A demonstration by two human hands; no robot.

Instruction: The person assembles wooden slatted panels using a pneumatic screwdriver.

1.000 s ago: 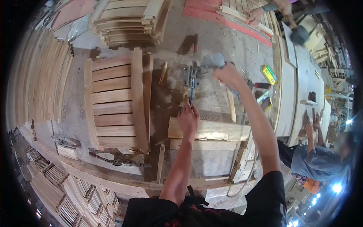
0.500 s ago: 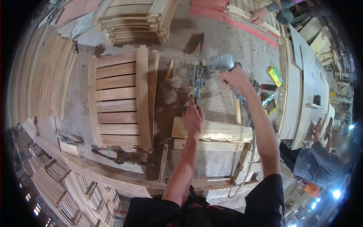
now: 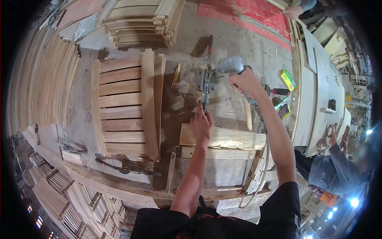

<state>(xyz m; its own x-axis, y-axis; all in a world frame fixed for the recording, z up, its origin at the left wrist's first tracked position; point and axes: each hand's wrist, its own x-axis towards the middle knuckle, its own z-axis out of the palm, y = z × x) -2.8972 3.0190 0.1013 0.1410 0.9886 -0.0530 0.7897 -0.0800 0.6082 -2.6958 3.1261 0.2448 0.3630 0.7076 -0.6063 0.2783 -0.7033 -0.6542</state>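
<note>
My right hand is wrapped round the handle of a grey air nail gun, whose hose runs down beside my forearm. The gun's front end is close to a metal clamp lying on the worktable. My left hand is closed on the near end of that clamp. Left of the clamp lies a slatted wooden panel with a long board along its right side.
Long wooden strips are stacked at the far left, and more slatted panels at the back. Yellow-green boxes lie right. A co-worker is at lower right; another person's hand shows at upper right.
The wooden piece on the red surface at upper right has mostly gone from it, and that person's hand has moved right. My hands have barely moved.
</note>
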